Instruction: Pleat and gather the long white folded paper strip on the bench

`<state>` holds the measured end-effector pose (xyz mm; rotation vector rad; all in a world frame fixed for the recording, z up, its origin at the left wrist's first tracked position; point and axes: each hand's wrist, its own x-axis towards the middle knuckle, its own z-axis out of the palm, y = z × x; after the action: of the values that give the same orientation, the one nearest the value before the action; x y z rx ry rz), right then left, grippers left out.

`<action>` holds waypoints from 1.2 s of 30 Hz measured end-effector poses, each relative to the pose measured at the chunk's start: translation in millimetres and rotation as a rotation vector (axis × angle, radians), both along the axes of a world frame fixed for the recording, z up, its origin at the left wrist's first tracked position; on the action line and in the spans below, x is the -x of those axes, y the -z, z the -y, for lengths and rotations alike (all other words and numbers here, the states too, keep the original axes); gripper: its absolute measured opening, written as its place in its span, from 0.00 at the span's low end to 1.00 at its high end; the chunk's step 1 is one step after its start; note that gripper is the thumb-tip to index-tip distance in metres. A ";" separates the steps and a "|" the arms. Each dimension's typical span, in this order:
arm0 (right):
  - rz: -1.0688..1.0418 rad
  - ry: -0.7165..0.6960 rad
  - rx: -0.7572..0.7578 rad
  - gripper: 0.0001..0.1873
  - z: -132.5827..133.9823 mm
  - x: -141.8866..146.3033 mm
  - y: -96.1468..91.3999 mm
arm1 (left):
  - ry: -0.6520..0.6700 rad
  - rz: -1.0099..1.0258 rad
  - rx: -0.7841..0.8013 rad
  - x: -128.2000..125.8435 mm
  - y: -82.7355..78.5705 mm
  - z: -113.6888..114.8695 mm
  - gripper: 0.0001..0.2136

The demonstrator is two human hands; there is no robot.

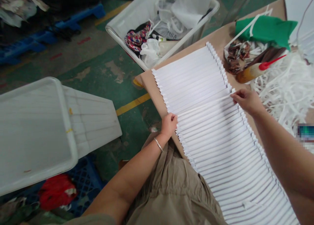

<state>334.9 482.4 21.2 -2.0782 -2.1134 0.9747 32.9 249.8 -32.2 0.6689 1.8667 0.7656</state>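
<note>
My left hand point(168, 125) is closed, with thumb and fingers pinching one end of a thin white strip point(203, 106). The other end is pinched in my right hand point(246, 100), so the strip runs almost straight between them. Beneath it lies a long row of overlapping white sheets point(188, 74) that look like paper, their short ends forming notched edges on both sides. My left hand is at the row's left edge, my right hand at its right edge. A small white scrap point(247, 203) lies on the near part of the row.
Along the right of the brown table point(157, 90) are a tangle of white strips point(277, 84), a yellowish bottle with a red nozzle point(252, 72) and green material point(266, 30). A white bin point(117, 31) with bags stands beyond; another white bin point(67, 120) is left, near a blue pallet point(90, 176).
</note>
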 end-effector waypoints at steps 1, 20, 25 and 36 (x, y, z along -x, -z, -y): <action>0.022 -0.016 -0.013 0.07 -4.3 2.7 2.2 | -0.004 0.004 0.003 0.4 1.8 -0.9 0.08; 0.173 -0.117 -0.174 0.11 -26.6 1.1 45.0 | 0.002 -0.132 0.020 -2.3 13.9 -6.0 0.10; 0.232 -0.124 -0.221 0.13 -27.3 2.4 57.4 | 0.015 -0.176 0.028 -2.5 9.7 -7.7 0.10; 0.369 -0.169 -0.221 0.16 -27.7 15.7 62.0 | 0.074 -0.281 0.079 -2.0 5.1 -13.0 0.11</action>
<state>319.2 510.1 -40.8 -2.1255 -2.4654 0.3573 34.8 262.9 -37.3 0.8240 2.1007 0.5687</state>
